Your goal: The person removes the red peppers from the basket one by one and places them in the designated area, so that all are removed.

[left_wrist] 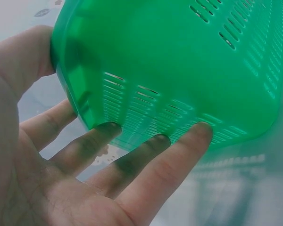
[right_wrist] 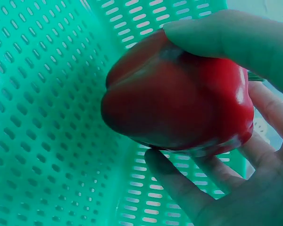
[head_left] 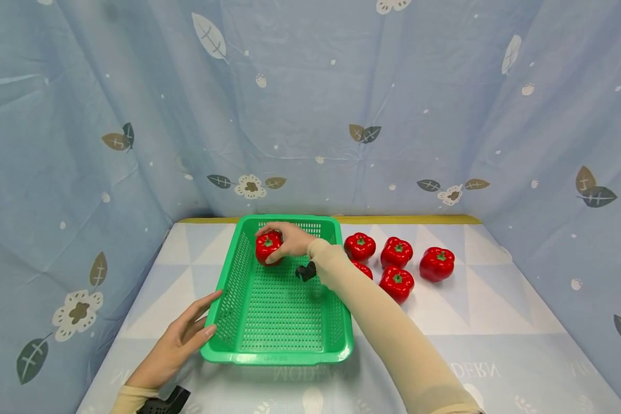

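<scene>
My right hand (head_left: 292, 238) grips a red bell pepper (head_left: 267, 248) inside the green plastic basket (head_left: 276, 357), near its far left corner. In the right wrist view the thumb (right_wrist: 217, 37) lies across one side of the pepper (right_wrist: 179, 103) and the fingers spread along the other. The pepper's green stem points up in the head view. My left hand (head_left: 173, 339) is at the basket's near left corner, its fingers spread against the outside. The left wrist view shows those fingers (left_wrist: 165, 174) nearly straight, touching the slotted wall (left_wrist: 146, 47), with the thumb at the rim.
Several red bell peppers (head_left: 437, 264) stand on the patterned tabletop (head_left: 476, 310) to the right of the basket. My right forearm (head_left: 393, 328) crosses over the basket's right rim and partly hides one of them. A blue curtain (head_left: 310, 103) hangs around the back and sides.
</scene>
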`<action>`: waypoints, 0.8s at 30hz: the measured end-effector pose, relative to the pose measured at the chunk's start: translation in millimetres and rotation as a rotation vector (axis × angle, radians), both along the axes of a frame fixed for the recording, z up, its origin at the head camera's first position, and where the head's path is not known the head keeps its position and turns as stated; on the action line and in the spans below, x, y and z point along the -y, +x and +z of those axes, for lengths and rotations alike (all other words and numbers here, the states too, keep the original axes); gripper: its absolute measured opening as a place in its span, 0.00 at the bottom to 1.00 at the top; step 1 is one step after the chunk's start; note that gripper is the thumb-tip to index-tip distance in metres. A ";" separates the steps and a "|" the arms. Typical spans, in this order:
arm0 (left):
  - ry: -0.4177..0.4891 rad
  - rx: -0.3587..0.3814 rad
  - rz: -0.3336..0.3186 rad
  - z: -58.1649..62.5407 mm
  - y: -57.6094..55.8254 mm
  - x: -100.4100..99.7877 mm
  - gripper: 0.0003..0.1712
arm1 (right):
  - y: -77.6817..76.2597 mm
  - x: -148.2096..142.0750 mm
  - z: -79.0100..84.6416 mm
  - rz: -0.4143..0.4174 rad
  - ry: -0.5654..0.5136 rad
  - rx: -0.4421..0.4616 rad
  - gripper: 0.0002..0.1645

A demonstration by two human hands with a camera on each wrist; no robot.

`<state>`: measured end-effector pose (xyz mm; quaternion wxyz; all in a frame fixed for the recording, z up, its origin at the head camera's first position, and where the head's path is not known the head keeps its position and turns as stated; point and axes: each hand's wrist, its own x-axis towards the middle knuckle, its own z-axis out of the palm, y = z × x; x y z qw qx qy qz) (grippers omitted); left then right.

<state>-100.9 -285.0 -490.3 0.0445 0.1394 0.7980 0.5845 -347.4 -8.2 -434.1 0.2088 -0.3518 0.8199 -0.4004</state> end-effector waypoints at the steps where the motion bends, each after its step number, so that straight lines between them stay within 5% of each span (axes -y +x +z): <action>1: 0.000 -0.002 0.000 -0.2 0.2 0.1 0.36 | 0.6 -0.2 1.6 0.000 -0.004 0.002 0.43; 24: -0.025 -0.009 0.005 0.2 0.2 1.3 0.36 | 14.5 -21.6 40.6 0.062 -0.120 0.035 0.38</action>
